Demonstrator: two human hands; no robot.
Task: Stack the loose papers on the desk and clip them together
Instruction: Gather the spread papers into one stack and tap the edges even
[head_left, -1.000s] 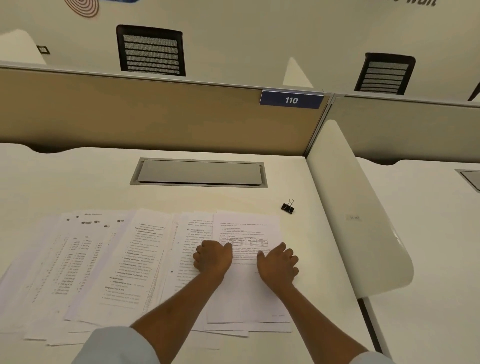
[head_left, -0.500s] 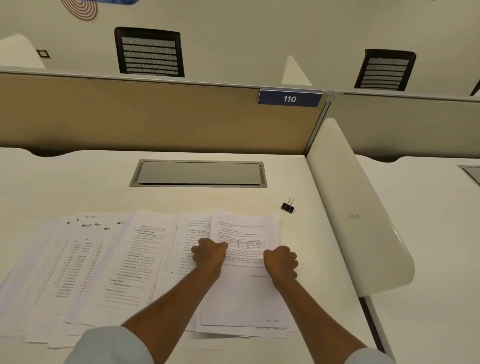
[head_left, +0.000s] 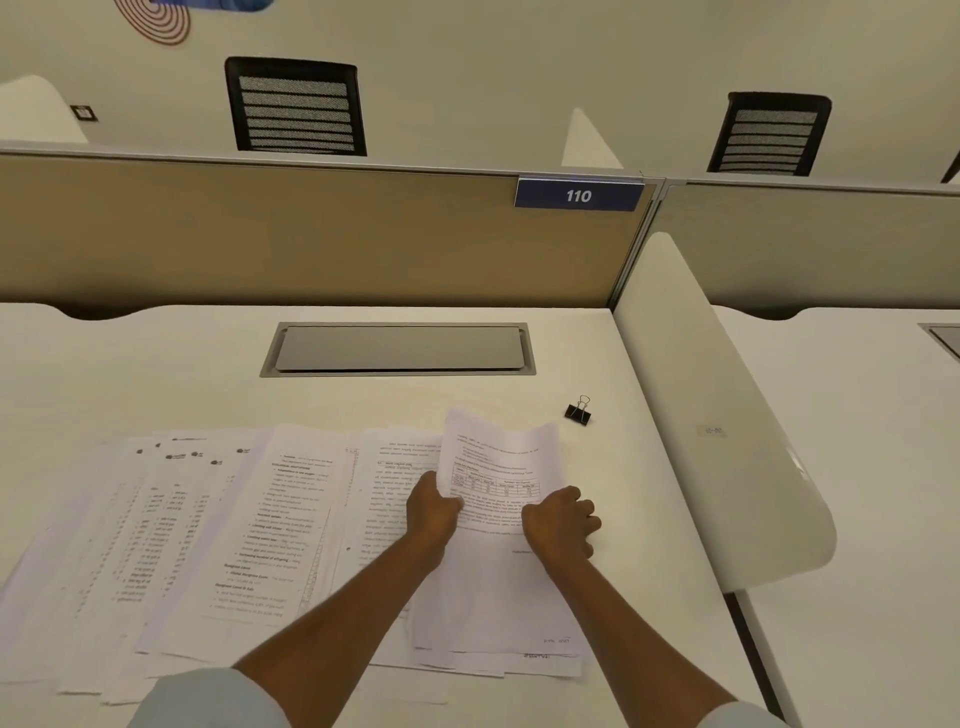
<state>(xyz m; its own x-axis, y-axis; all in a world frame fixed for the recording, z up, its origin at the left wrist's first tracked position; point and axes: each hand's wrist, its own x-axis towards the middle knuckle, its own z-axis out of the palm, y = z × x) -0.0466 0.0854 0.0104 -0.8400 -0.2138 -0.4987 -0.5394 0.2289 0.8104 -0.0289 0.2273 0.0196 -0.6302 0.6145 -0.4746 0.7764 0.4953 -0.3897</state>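
Several loose printed papers lie fanned across the white desk. At the right end of the spread, my left hand and my right hand each grip a side of a small bundle of sheets. The bundle's far edge is lifted off the desk and bends upward. A black binder clip sits on the desk beyond the bundle, to its right, apart from both hands.
A grey cable hatch is set into the desk behind the papers. A tan partition with a blue "110" label closes the back. A white curved divider bounds the desk's right side.
Both hands went from lying flat on the right-hand sheets to gripping their sides. The sheets' far edge has risen off the desk and curled up.
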